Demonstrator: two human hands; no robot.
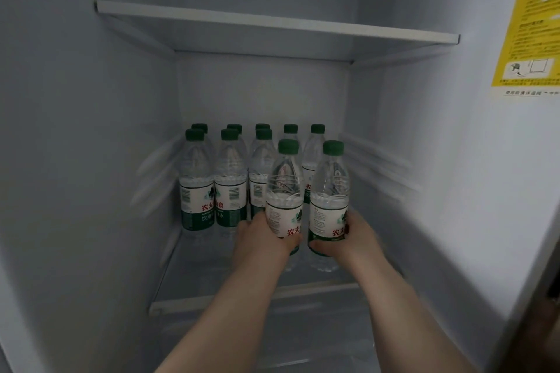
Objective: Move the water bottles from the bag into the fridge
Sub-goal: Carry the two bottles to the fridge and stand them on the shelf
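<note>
Green caps [195, 134] top every bottle in the head view, the only view given. At the centre of the frame, eight water bottles [197, 188] stand upright in two rows at the back of the lower shelf [181, 305] of the fridge [91, 160], five behind and three in front of them toward the left. Just right of centre, two more are held upright, side by side and close together. The left hand [257, 236] wraps round the label of the left bottle [285, 191], and the right hand [359, 235] grips the right bottle [328, 191] the same way, fingers curled round the lower body. I cannot tell whether their bases touch the shelf or hang just above it. They sit in front of the gap at the right of the second row. The bag is not in view.

Full and sealed, these bottles likely carry real weight. The thin clear plastic would give under a hard squeeze, and the smooth wall may be slick if damp. The label, low on the body, looks the surest place to hold. They want setting down gently, since a nudge could topple the neighbours.

An upper shelf [272, 20] crosses the top of the frame, and a yellow sticker [530, 39] sits at the upper right.
</note>
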